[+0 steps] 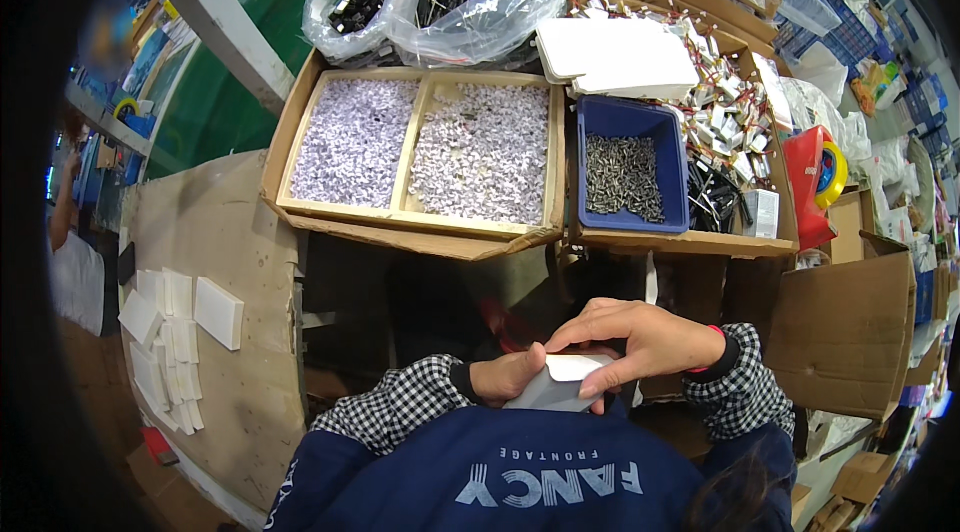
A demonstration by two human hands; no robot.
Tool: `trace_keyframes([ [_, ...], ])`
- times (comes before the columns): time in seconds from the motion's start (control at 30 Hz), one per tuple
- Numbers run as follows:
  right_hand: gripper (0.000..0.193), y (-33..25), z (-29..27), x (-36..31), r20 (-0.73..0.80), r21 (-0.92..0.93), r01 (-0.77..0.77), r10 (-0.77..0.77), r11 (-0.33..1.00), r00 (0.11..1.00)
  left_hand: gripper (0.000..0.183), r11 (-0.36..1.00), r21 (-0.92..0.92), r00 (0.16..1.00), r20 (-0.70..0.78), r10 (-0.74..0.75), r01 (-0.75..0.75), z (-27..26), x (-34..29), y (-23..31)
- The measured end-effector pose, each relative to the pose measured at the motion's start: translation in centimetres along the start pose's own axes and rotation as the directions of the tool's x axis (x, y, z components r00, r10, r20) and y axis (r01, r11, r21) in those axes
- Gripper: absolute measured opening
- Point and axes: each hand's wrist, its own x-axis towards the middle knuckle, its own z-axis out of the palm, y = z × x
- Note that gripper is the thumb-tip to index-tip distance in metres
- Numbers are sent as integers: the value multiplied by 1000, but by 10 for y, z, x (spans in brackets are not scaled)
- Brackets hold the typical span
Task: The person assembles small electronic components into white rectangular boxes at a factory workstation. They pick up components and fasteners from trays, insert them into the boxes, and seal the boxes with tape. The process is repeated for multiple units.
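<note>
Close to my body, both hands hold a small box-like thing (pixel 552 394), with a white top face and a grey side. My left hand (pixel 503 375) is closed round its left end, the thumb along the edge. My right hand (pixel 640 340) reaches over from the right, with its thumb on the near side and its fingers bent across the far edge. The fingers cover part of the thing, so its exact kind cannot be made out. Ahead of my hands stands a blue bin (pixel 632 224) of small metal screws (pixel 622 177).
A divided wooden tray (pixel 410 162) holds many small white pieces. Behind it are clear bags (pixel 490 27) of black parts. White flat boxes (pixel 218 313) lie on the board at left. An open carton (pixel 845 332) and yellow tape roll (pixel 833 175) are at right.
</note>
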Motion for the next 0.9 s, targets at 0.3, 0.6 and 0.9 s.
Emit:
trace_keyframes([
  [0.3,29,10,20,-1,-201,223,-34,80,974,976,108,999,33,1000,5,12,-12,-1,-2,1],
  [0.6,21,4,19,-4,-233,-18,166,-165,986,958,112,1000,-14,990,141,21,-19,-6,-3,-9],
  [0.9,23,5,24,1,-247,-34,141,-145,989,958,111,995,54,989,125,81,-88,-1,-12,-2],
])
